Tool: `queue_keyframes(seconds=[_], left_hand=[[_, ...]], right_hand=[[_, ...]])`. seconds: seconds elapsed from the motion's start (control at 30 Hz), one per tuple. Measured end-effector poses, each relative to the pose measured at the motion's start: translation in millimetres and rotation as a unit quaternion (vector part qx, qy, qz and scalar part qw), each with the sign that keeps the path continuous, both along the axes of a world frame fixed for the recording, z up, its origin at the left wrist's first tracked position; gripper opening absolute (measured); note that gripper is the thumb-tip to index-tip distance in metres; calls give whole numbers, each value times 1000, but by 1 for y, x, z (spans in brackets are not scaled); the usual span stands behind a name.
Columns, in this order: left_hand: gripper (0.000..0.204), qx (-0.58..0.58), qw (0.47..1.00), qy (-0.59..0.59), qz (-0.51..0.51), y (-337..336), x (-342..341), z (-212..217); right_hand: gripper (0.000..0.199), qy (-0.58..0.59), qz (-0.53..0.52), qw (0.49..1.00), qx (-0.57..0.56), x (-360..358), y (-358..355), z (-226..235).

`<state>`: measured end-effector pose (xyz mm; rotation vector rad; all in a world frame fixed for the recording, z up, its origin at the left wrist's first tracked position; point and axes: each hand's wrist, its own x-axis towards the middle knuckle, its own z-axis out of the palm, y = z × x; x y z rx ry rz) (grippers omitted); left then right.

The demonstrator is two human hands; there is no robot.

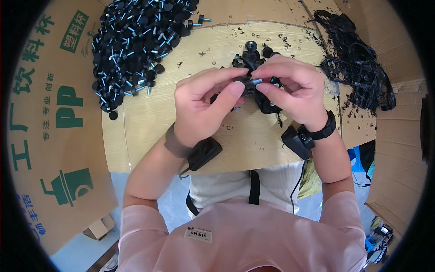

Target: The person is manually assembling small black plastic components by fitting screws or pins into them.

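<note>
Both my hands meet above the middle of the table. With thumb and index finger, my left hand point(204, 99) pinches the black head of a knob screw point(256, 82), whose shiny metal shaft points right. The fingertips of my right hand point(297, 86) close around the end of that shaft. Beneath and behind my fingers lies a small cluster of black knob screws point(267, 105), partly hidden by both hands. One more knob screw point(250, 46) lies at the cluster's far side.
A large heap of black knob screws point(136, 50) covers the far left of the table. Tangled black plastic scraps point(358, 59) lie at the far right. Tiny black rings point(285, 41) are scattered over the tabletop point(158, 136). Cardboard walls point(68, 149) rise at both sides.
</note>
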<state>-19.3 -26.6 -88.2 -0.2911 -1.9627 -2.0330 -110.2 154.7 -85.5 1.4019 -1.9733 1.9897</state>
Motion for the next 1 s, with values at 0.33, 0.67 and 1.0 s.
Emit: queue_keyframes(seconds=[0.33, 0.67, 1.0], left_hand=[[23, 12, 999, 38, -1, 2, -2, -2], [22, -19, 999, 11, 28, 5, -1, -6], [26, -200, 975, 73, 58, 3, -2, -8]], right_hand=[[22, 29, -30, 999, -8, 6, -1, -1], [23, 51, -75, 996, 24, 11, -3, -1], [13, -81, -76, 994, 23, 15, -1, 0]])
